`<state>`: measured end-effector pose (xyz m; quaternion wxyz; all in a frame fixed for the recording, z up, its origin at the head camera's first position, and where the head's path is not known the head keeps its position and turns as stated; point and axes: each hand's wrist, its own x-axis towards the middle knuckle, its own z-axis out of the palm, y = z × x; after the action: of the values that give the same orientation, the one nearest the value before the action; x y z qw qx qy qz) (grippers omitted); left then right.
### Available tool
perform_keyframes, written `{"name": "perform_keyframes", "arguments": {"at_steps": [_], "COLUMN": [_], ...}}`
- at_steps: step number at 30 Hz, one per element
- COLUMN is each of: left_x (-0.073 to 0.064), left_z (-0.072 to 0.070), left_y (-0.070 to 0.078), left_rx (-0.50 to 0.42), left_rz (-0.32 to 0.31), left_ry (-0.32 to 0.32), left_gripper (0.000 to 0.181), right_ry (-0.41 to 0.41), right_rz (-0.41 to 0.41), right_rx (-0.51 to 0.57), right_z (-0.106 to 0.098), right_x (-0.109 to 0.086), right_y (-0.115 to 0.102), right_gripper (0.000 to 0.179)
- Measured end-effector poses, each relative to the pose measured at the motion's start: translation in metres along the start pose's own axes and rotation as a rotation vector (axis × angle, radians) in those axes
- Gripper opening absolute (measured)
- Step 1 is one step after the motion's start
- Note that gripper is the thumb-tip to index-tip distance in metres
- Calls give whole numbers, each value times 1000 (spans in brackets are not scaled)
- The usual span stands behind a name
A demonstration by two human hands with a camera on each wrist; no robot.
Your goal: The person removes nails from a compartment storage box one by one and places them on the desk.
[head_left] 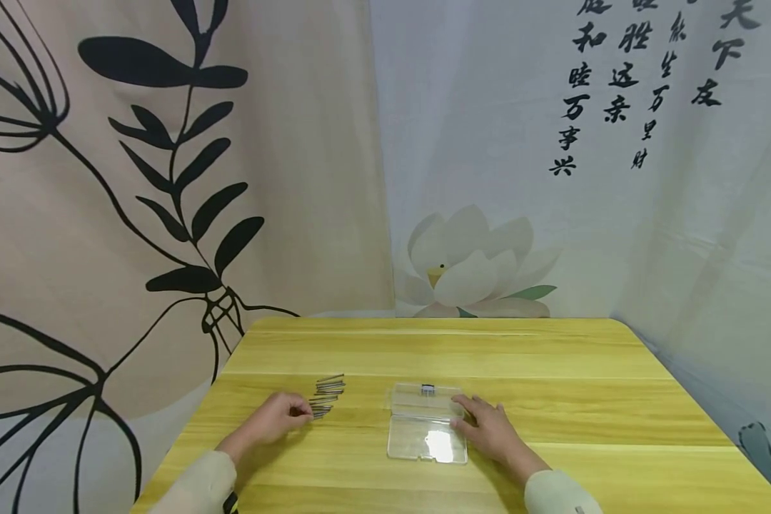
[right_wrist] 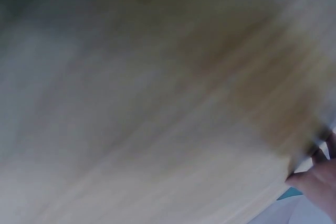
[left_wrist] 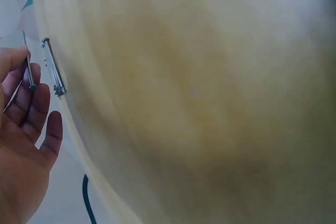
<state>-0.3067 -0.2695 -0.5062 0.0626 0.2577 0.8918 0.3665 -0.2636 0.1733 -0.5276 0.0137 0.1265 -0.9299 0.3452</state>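
My left hand point(head_left: 276, 420) pinches a thin metal nail point(left_wrist: 29, 69) between thumb and fingers; its flat head points down in the left wrist view. Just beyond that hand, several more nails point(head_left: 329, 387) lie in a loose column on the table. A clear plastic box point(head_left: 417, 437) lies opened out flat, its hinge running across the middle. My right hand point(head_left: 491, 430) rests at the box's right edge, thumb and fingertips spread along the rim. Only part of the right hand point(right_wrist: 317, 179) shows in the right wrist view, which is blurred.
A small label or catch point(head_left: 427, 390) sits at the box's far edge. The wooden table point(head_left: 591, 400) has rounded far corners. Behind it hangs a printed cloth point(head_left: 321, 178) with plants, a lotus and writing.
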Motion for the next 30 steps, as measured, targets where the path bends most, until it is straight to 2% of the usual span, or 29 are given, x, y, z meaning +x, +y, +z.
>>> {"name": "perform_keyframes", "arguments": {"at_steps": [8, 19, 30], "left_x": [0, 1, 2], "left_z": [2, 4, 0], "left_y": [-2, -3, -1], "left_rx": [28, 93, 124], "left_rz": [20, 11, 24], "left_ry": [4, 14, 29], "left_gripper": [7, 6, 6], "right_ry": [2, -6, -18], "right_rz": [-8, -4, -7], "right_rx": [-5, -4, 12], "right_z": [1, 2, 0], "right_x": [1, 0, 0], "right_y": [1, 0, -2], "right_gripper": [49, 49, 50]}}
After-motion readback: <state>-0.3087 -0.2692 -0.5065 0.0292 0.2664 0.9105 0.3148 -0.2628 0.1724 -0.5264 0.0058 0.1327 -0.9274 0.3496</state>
